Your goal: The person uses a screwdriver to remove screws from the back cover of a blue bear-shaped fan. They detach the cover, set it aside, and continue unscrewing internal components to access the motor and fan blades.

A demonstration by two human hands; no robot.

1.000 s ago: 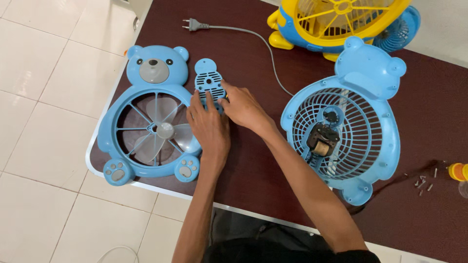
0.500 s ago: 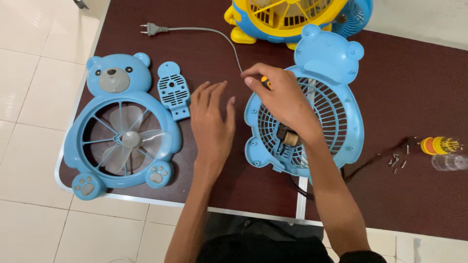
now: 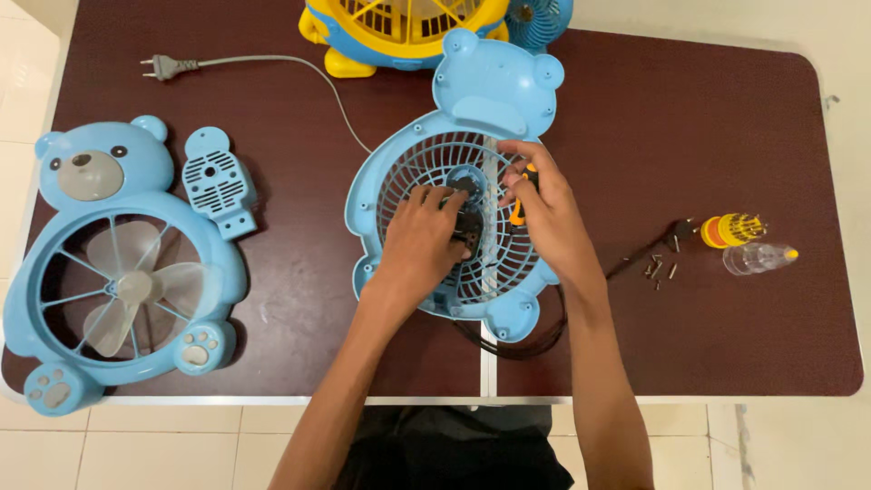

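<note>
The left hand (image 3: pixel 419 238) lies over the middle of the blue rear grille (image 3: pixel 399 195), fingers curled round the small dark motor (image 3: pixel 469 227) at its hub. The right hand (image 3: pixel 544 213) is closed on an orange-and-black screwdriver (image 3: pixel 519 207), whose tip I cannot make out. The grille sits just above the centre of the frame on the dark bench (image 3: pixel 726 127), bear-shaped top pointing to the upper edge.

Judging by its thin ribs, the grille is light, springy plastic that would flex or snap if pressed mid-span; the solid rim and the ear plate look the safer places to hold. The motor is likely the dense part, best gripped by its body.

A black cord (image 3: pixel 535 340) loops below the grille. At right lie loose screws (image 3: pixel 660 269), a bit holder (image 3: pixel 730 230) and a clear cap (image 3: pixel 758 259). At left are the front bear frame (image 3: pixel 195 209) with its blade, and a vented cover (image 3: pixel 216 181). A yellow fan (image 3: pixel 399 23) stands at the top.
</note>
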